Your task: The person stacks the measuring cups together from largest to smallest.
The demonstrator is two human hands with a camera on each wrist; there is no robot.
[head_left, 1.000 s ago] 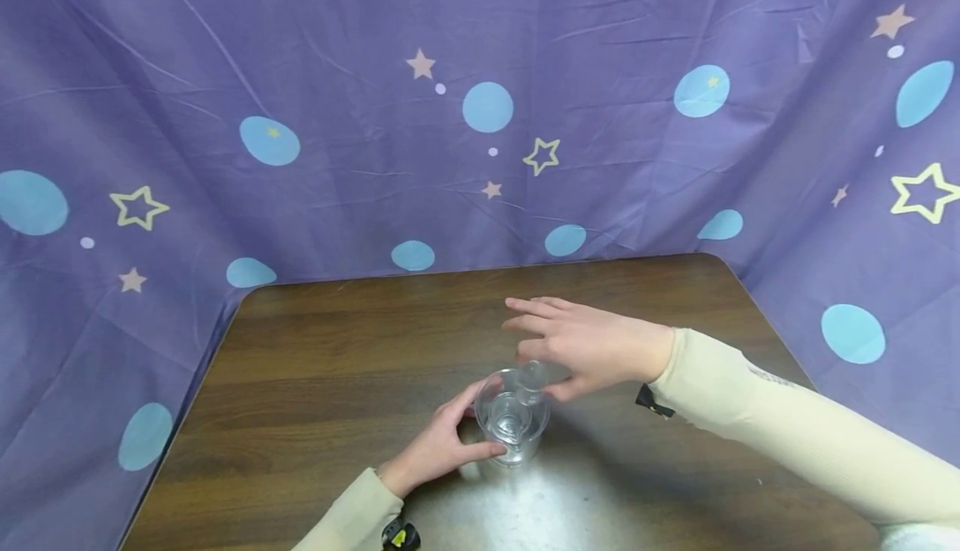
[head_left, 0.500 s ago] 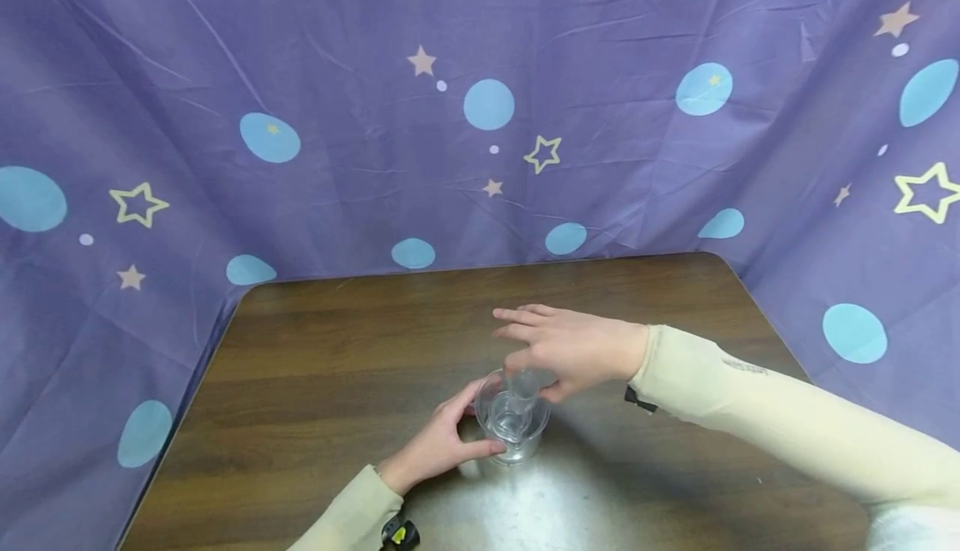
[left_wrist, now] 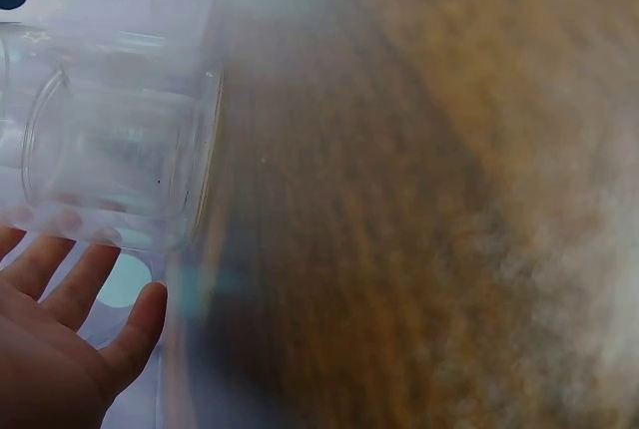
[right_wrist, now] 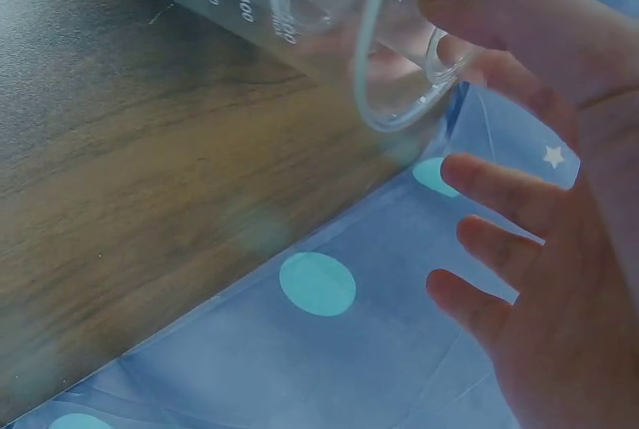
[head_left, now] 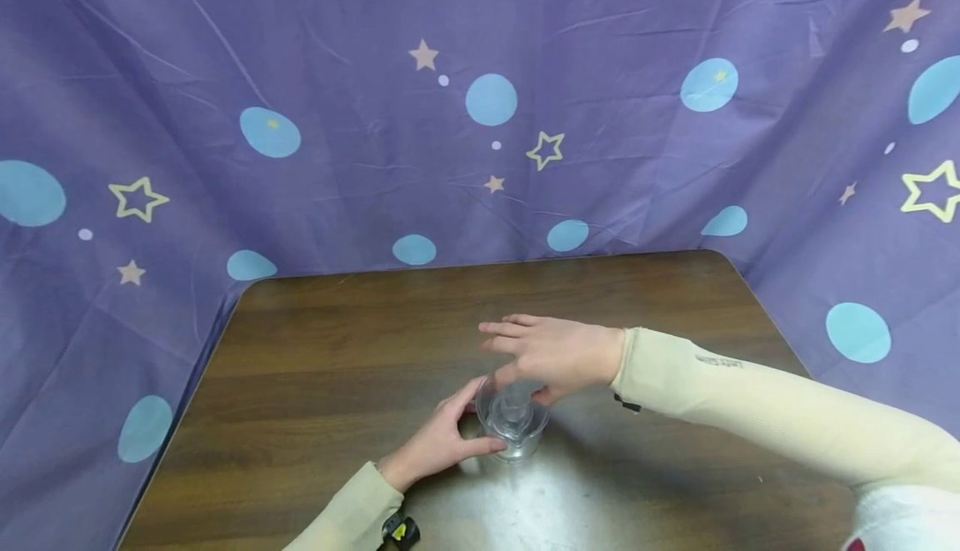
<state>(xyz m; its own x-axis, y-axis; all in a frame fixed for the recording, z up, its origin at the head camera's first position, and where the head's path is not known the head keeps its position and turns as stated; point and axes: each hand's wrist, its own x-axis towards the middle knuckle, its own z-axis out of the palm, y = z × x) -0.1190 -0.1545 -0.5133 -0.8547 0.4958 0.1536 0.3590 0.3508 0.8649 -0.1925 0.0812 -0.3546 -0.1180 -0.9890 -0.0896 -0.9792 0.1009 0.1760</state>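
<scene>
A large clear beaker (head_left: 519, 453) stands upright on the table, and my left hand (head_left: 442, 444) holds it round its left side, thumb at the near side and fingers behind. White graduation marks run up its wall in the right wrist view. Inside it sits a smaller beaker (left_wrist: 115, 150), its rim below the outer one. My right hand (head_left: 558, 359) pinches a small beaker (right_wrist: 404, 25) marked 25 between thumb and index finger, the other fingers spread. That small beaker is lowered inside the large beaker's mouth, over the nested one.
The brown wooden table (head_left: 337, 368) has rounded far corners. A purple cloth (head_left: 360, 117) with stars and blue dots hangs behind and at both sides. A bright glare lies on the wood nearest the person.
My right hand has moved left and slightly down, bringing the small beaker from the large beaker's right rim into its mouth. The left hand keeps its hold.
</scene>
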